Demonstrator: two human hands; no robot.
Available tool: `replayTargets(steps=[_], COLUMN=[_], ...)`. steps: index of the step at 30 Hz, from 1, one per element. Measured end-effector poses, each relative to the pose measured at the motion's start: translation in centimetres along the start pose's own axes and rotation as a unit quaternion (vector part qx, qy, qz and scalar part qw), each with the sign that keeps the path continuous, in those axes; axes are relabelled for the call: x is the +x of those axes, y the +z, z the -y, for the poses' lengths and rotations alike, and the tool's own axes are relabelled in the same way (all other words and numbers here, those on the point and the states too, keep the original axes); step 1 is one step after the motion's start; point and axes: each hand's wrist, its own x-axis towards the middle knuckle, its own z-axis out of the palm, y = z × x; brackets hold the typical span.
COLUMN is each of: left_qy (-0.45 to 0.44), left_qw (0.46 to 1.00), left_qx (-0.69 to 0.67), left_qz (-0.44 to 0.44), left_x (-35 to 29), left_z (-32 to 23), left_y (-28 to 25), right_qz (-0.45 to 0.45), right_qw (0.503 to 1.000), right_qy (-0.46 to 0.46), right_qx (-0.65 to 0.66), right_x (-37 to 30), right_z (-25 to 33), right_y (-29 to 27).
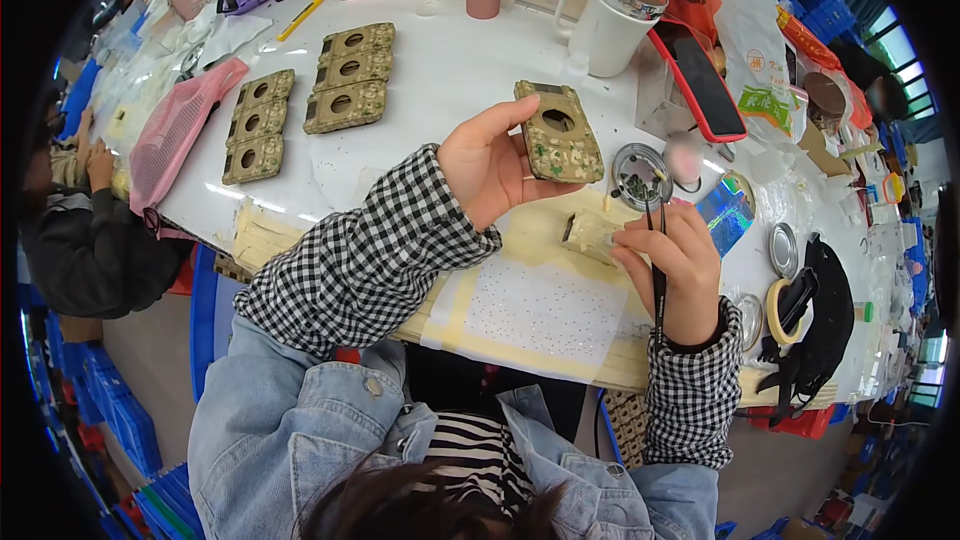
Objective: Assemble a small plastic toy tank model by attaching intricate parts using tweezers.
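My left hand [485, 162] grips a camouflage-patterned rectangular case [570, 161] with a round hole, tilted above the table. Small green bits dot its lower face. In my right hand [682, 265] is a pair of black tweezers [659, 285], tips pointing away from me at the near edge of a small round dish [640, 147] holding dark bits. Beside the right fingers lies a pale yellowish block [590, 236], partly hidden by them. Under both hands is a white sheet [540, 308] scattered with tiny specks, on yellowish cloth.
Several similar camouflage cases [345, 108] lie in groups at the left. A yellow pen [302, 18], pink mesh bag [190, 130], pink jar [483, 0], white mug [610, 35] and red-cased phone [700, 80] surround the workspace. A co-worker's sleeve [95, 250] shows far left.
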Motion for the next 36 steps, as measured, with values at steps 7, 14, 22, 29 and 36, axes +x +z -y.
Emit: replayTargets(steps=[7, 14, 22, 29, 36], left_qy=[0.013, -0.023, -0.034, -0.039, -0.04], left_qw=[0.994, 0.984, 0.981, 0.985, 0.986], left_qx=[0.05, 0.091, 0.115, 0.1, 0.096], left_qz=[0.096, 0.154, 0.152, 0.136, 0.133], left_x=[-0.5, -1.6, -2.0, -1.8, -1.8], left_z=[0.3, 1.0, 1.4, 1.5, 1.6], left_y=[0.3, 1.7, 1.5, 1.6, 1.6], right_qz=[-0.109, -0.243, -0.193, -0.181, -0.178], right_qw=[0.992, 0.949, 0.933, 0.943, 0.944], right_qy=[0.049, 0.048, 0.12, 0.1, 0.102], right_qx=[0.048, 0.195, 0.278, 0.261, 0.26], right_x=[0.5, 1.2, 1.0, 1.0, 0.9], right_z=[2.1, 4.1, 4.2, 4.0, 3.9], right_y=[-3.1, -3.2, -0.5, -0.4, -0.4])
